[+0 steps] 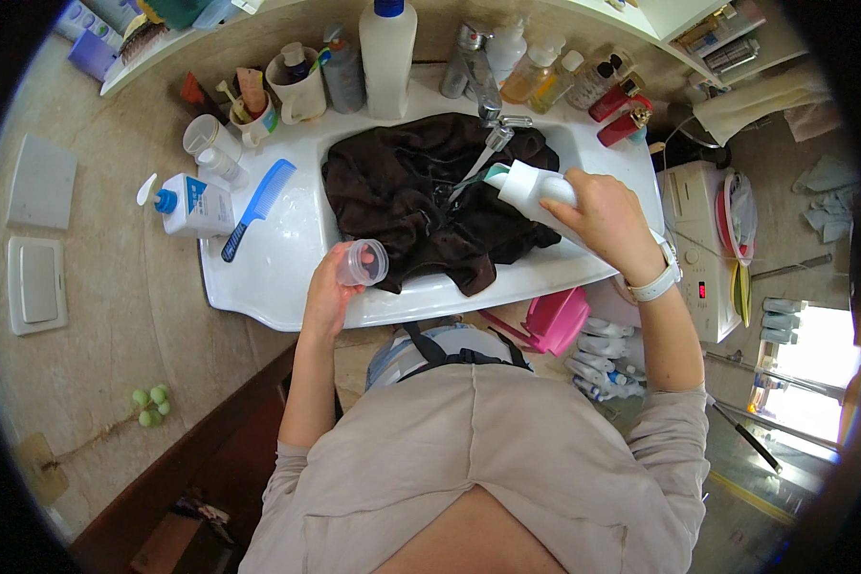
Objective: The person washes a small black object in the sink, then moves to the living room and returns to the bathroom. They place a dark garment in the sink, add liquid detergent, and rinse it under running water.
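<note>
A dark brown cloth lies bunched in the white washbasin, and part of it hangs over the front edge. My right hand grips a white plastic bottle, tilted with its mouth down to the left over the cloth. A greenish stream leaves the mouth. Beside it, water seems to run from a chrome faucet with an added swivel spout onto the cloth. My left hand holds a small clear plastic cup or cap at the basin's front left edge.
A blue comb and a white pump bottle lie and stand left of the bowl. Along the back are mugs, a large white bottle and several smaller bottles. A pink plastic container is below the front edge; a washing machine stands right.
</note>
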A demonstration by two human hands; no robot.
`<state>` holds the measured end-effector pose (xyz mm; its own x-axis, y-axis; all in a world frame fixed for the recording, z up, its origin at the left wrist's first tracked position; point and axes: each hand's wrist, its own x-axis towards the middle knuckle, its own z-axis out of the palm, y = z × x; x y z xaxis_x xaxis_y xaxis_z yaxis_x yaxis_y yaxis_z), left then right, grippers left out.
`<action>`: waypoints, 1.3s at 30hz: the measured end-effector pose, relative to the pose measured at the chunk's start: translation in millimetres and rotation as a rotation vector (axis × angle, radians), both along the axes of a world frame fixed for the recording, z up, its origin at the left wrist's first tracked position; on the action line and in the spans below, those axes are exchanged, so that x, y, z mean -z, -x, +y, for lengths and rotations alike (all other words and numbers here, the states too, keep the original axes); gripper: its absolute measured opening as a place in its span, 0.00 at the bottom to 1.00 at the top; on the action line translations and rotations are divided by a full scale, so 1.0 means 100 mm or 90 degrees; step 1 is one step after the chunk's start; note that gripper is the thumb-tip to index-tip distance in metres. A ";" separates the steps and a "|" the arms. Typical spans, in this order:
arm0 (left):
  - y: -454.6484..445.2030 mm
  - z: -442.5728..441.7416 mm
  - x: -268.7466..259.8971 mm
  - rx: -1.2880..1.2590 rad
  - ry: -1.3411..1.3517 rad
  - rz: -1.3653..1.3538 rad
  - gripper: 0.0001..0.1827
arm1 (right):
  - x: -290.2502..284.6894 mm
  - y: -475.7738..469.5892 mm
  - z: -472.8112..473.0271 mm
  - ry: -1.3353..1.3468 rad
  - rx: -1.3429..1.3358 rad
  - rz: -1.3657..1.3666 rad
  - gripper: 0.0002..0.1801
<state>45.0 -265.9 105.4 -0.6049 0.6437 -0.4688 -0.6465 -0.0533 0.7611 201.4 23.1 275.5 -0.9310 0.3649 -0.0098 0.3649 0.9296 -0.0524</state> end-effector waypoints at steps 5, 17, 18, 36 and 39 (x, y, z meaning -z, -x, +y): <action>-0.02 0.11 -0.05 -0.002 0.007 -0.006 0.19 | 0.04 -0.15 0.07 0.138 0.094 0.014 0.19; 0.02 0.53 -0.36 -0.001 -0.105 0.082 0.17 | 0.08 -0.59 0.02 0.685 0.335 0.292 0.16; 0.04 0.62 -0.42 -0.009 -0.099 0.094 0.17 | 0.11 -0.61 -0.01 0.696 0.321 0.324 0.15; -0.02 1.48 -1.54 0.217 0.017 0.819 0.22 | 0.26 -0.72 -0.39 0.445 0.168 0.393 0.18; -0.06 1.51 -1.54 0.220 -0.001 0.860 0.21 | 0.26 -0.73 -0.43 0.461 0.183 0.419 0.18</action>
